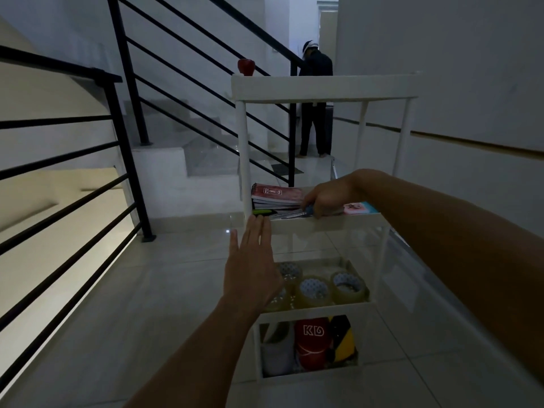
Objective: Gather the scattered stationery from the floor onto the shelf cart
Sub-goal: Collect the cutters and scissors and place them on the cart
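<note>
A white shelf cart (323, 89) with several tiers stands on the tiled floor in front of me. My right hand (326, 200) reaches into the second tier and grips a blue-handled tool (297, 214), its metal end lying on the tier. Beside it sit a stack of red notebooks (276, 195), a green marker (262, 212) and a pink and blue booklet (357, 208). My left hand (250, 266) is flat with straight fingers, its fingertips at the front rim of that tier. Clear tape rolls (316, 290) fill the third tier.
The bottom tier holds a white roll (278, 351), a red roll marked KD (312, 343) and a black and yellow tape (343, 340). A red apple (246, 66) sits on the top tier. A black stair railing (126, 128) runs on the left. A person (315, 104) stands behind the cart.
</note>
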{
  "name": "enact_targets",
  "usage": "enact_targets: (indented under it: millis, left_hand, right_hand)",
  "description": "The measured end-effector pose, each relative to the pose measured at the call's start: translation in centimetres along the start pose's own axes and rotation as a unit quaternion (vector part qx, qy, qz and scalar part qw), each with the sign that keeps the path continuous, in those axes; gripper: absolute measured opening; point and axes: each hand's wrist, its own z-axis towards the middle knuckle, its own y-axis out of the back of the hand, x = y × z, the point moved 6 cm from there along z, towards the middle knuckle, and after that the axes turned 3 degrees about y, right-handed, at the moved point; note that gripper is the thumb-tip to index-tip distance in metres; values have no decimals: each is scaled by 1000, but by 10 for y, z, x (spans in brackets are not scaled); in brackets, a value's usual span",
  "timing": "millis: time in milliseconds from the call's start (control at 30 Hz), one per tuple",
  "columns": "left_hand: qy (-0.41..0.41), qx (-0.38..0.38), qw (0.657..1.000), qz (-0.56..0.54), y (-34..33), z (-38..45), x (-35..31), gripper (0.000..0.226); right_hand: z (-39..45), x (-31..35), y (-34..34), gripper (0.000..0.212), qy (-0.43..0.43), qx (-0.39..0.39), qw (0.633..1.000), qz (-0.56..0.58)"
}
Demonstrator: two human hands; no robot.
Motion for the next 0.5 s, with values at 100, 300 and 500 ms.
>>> enact_targets:
  millis: [100, 300, 500]
  left_hand:
    - [0, 1, 1000, 4, 0, -1, 1, 104]
    - [2, 13, 1000, 14, 0, 0, 0, 105]
    - [7, 28, 999, 29, 2, 1, -1, 107]
  right_hand:
    - [2, 0, -1, 36, 25, -16, 1000, -5]
    - [0, -2, 1, 40, 53, -34, 998, -20]
    - [-9, -4, 9, 42, 66, -47, 997, -12]
